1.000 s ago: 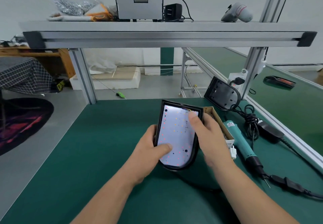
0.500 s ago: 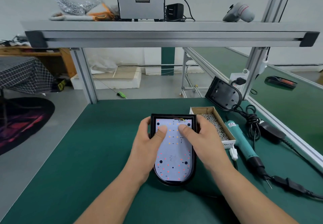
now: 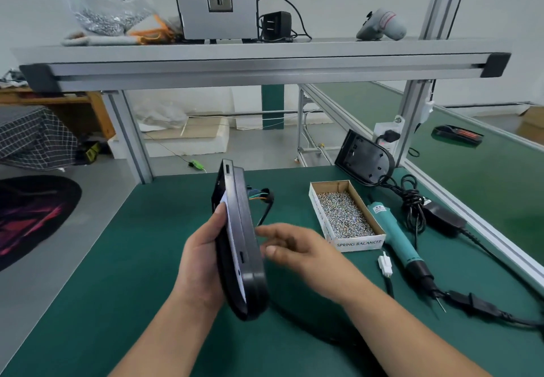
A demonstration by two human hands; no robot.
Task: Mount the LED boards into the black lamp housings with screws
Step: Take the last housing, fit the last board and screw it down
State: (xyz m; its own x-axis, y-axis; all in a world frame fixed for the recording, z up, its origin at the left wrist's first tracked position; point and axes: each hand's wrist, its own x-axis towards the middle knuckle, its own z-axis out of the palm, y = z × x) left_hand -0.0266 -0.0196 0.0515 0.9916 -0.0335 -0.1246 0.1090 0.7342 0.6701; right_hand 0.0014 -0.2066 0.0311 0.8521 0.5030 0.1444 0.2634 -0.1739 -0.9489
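Housing (image 3: 245, 247) held on edge over the mat (image 3: 117, 259)

The left hand (image 3: 200, 264) grips it upright, the board (image 3: 232, 238) showing as a white sliver inside and wires (image 3: 262, 197) trailing behind. The right hand (image 3: 297, 251) is just beside its back, fingers loosely spread, holding nothing. The screw box (image 3: 359, 242) and screwdriver (image 3: 394, 232) lie to the right.

Broad stretch of green mat (image 3: 112, 253) on the left, plenty of room to pass there. Dead centre, the lamp housing (image 3: 240, 247) is held on edge in the left hand (image 3: 200, 261), a wall between left and right. The right hand (image 3: 297, 251) hovers loose-fingered in the gap between housing and screw box (image 3: 346, 214). Past the box it's crowded: electric screwdriver (image 3: 396, 238), white connector (image 3: 385, 264), coiled cable (image 3: 412, 203). Overhead, the shelf rail (image 3: 265, 66) caps any high reach.
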